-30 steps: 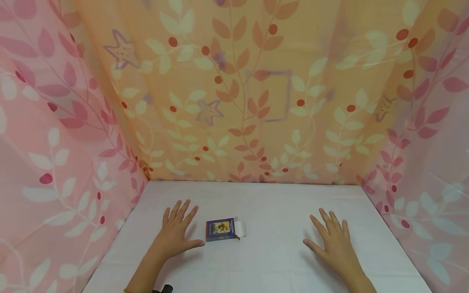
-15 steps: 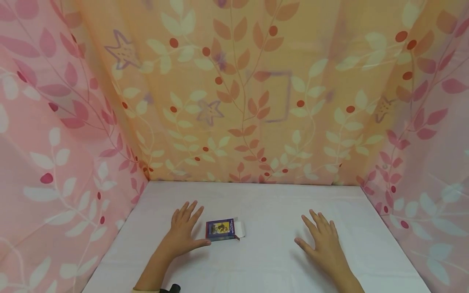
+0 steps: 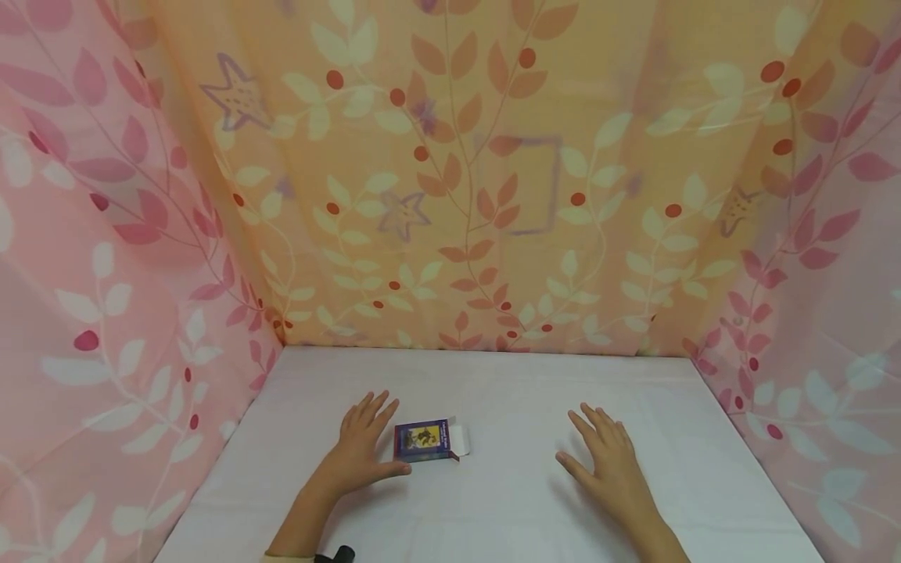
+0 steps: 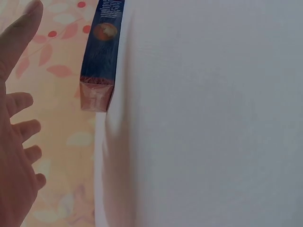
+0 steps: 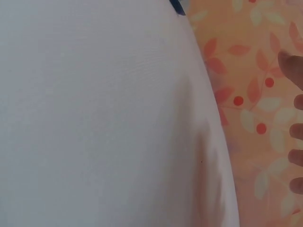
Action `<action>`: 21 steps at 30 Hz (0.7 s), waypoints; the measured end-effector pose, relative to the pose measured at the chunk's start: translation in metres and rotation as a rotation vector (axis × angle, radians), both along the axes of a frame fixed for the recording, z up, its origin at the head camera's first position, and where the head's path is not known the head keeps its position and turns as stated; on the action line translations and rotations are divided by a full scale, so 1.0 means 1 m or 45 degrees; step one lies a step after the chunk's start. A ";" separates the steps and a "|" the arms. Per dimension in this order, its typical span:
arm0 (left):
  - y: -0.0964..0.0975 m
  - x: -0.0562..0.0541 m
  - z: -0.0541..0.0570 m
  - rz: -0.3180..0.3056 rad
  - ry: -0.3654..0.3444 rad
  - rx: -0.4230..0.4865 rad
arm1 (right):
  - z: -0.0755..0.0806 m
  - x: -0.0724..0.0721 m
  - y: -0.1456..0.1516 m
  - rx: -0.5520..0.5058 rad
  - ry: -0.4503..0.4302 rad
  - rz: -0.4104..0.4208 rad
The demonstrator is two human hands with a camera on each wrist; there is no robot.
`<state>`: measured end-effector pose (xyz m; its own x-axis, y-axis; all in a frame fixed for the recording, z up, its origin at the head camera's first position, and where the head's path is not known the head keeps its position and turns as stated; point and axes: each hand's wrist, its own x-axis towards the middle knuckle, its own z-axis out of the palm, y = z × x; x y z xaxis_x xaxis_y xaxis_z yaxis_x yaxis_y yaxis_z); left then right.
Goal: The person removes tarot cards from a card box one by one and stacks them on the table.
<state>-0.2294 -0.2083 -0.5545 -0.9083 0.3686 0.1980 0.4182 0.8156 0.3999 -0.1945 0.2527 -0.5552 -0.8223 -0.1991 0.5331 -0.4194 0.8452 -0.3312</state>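
Note:
On the white table lies a small card box (image 3: 424, 440), dark blue with a yellow picture on top and a reddish left end. Its white flap stands out at the right end. Beside the box's left end my left hand (image 3: 359, 456) hovers with fingers spread, the thumb tip just in front of the box. The left wrist view shows the box's dark printed side (image 4: 100, 52) and the left fingers (image 4: 28, 130) apart from it. Further right, my right hand (image 3: 607, 463) is held over the table, fingers spread and nothing in it. Only its fingertips (image 5: 297, 131) show in the right wrist view.
A white cloth covers the table (image 3: 507, 508). Behind it hangs an orange-yellow curtain (image 3: 457, 195) with leaf patterns, and pink patterned curtains (image 3: 141, 313) close off both sides. A black strap piece (image 3: 342, 554) sits at the left wrist.
Both hands have moved inward: the left one rightward, nearer to the box, and the right one leftward. The box stays where it was.

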 end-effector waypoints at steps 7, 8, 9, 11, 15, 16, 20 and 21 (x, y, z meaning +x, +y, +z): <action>0.009 -0.003 -0.002 -0.022 -0.076 0.009 | 0.003 -0.004 -0.012 -0.054 -0.014 0.034; 0.010 -0.004 -0.002 -0.027 -0.070 0.026 | 0.004 -0.005 -0.015 -0.062 -0.009 0.042; 0.011 -0.005 -0.003 -0.030 -0.070 0.033 | 0.004 -0.005 -0.017 -0.068 -0.003 0.050; 0.012 -0.008 -0.005 -0.028 -0.080 0.049 | 0.005 -0.007 -0.021 -0.087 0.004 0.064; 0.016 -0.011 -0.008 -0.020 -0.133 0.109 | 0.007 -0.009 -0.030 -0.130 -0.003 0.090; 0.016 -0.012 -0.009 -0.018 -0.144 0.128 | 0.007 -0.010 -0.032 -0.142 -0.011 0.093; 0.020 -0.012 -0.012 -0.018 -0.192 0.228 | 0.006 -0.012 -0.042 -0.178 -0.031 0.113; 0.020 -0.012 -0.012 -0.018 -0.202 0.245 | 0.006 -0.013 -0.044 -0.187 -0.034 0.120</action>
<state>-0.2414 -0.1880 -0.5668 -0.9285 0.3510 0.1212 0.3488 0.7126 0.6087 -0.2073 0.2087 -0.5488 -0.8178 -0.1974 0.5406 -0.4840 0.7441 -0.4604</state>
